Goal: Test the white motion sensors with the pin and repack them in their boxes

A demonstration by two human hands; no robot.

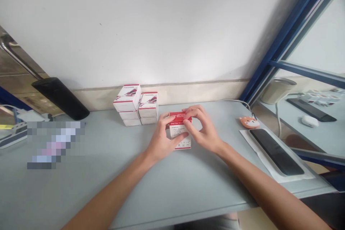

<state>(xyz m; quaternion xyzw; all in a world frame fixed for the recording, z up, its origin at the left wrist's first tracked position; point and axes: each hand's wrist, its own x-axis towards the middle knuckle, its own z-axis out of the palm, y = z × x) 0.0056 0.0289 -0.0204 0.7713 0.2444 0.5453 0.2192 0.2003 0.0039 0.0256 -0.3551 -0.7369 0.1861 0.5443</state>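
Note:
A small red and white cardboard box (181, 143) stands on the grey-green table, in front of me. Its top is red, and its near side carries printed text with the word "DETECTOR" partly covered by fingers. My left hand (163, 138) grips the box from the left, thumb across the near side and fingers at the top edge. On the right side, my right hand (201, 127) holds the top, with thumb and fingers curled over the red part. Beyond my left hand sits a stack of similar white boxes (126, 97) with red edges.
At the right lie a black phone (276, 151) on a white sheet and an orange animal-faced case (249, 122). A blue-framed glass panel (304, 63) borders that side. A black padded armrest (60, 97) and a blurred-out object (55, 145) are at the left. A white wall backs the table.

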